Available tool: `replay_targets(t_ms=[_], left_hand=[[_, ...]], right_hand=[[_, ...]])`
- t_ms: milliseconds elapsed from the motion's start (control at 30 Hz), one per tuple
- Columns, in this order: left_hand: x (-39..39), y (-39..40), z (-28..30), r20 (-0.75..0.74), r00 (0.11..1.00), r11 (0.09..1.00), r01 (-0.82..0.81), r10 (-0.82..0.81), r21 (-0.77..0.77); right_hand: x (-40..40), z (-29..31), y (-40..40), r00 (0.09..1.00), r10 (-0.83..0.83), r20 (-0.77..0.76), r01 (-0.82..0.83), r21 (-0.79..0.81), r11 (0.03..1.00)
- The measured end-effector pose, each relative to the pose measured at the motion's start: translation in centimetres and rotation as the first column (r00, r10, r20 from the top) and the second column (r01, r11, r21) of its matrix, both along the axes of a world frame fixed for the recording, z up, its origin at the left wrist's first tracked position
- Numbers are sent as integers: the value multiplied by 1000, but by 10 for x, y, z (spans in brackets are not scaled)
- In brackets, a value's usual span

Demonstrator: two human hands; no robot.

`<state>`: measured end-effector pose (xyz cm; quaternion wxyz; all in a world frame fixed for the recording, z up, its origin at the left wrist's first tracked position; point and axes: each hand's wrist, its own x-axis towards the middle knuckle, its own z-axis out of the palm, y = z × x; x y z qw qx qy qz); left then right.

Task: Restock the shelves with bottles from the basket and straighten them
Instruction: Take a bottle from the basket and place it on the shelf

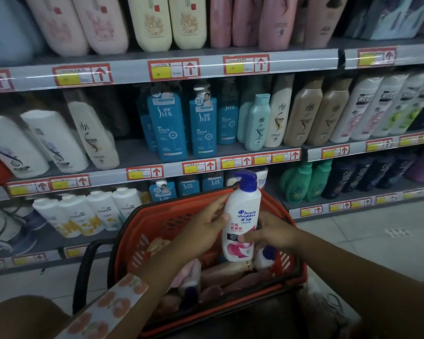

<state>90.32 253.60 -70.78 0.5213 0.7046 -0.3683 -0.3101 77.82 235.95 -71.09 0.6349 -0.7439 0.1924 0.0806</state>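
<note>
Both hands on one white pump bottle (240, 216), Head & Shoulders label, blue pump on top. I hold it upright just above the red basket (171, 216), near centre of view. My left hand (203, 228) wraps its left side, fingers curled round the upper body, thumb on the label. My right hand (271, 234) grips lower down on the right, thumb pressed on the front near the pink graphic

Progress, as I judge it: early to mid. Basket holds several more bottles lying flat (220, 272), pinkish and beige ones, plus one with a dark blue cap just under my right hand. So most of the restock is left

Shelves (137, 74) ahead look mostly full. Blue Slek bottles (168, 128) on the middle shelf stand fairly straight. White bottles at far left (52, 143) lean hard and need straightening. Matching white pump bottles seem to sit on the lower shelf right behind the one I hold, partly hidden, so that's the likely slot. This bottle is not shelved yet
</note>
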Motion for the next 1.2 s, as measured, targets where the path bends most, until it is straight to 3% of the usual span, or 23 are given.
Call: replay_targets(t_ms=[333, 467, 633, 733, 967, 1200], left_hand=[[45, -73, -17, 281, 959, 956, -55, -29, 289], [66, -99, -39, 433, 894, 910, -84, -111, 407], [88, -119, -67, 605, 781, 811, -252, -152, 529], [89, -121, -70, 677, 722, 814, -303, -144, 496], [70, -117, -59, 669, 725, 864, -222, -164, 452], [32, -128, -58, 660, 710, 843, -177, -248, 507]], right_hand=[[9, 2, -47, 992, -98, 82, 100, -15, 995], [20, 3, -67, 992, -95, 82, 96, -2, 995], [37, -3, -89, 989, -122, 83, 124, -29, 992], [48, -3, -100, 989, -122, 87, 127, -62, 990], [63, 1, -112, 981, -152, 124, 158, -40, 987], [64, 9, -121, 976, -156, 155, 168, -65, 984]])
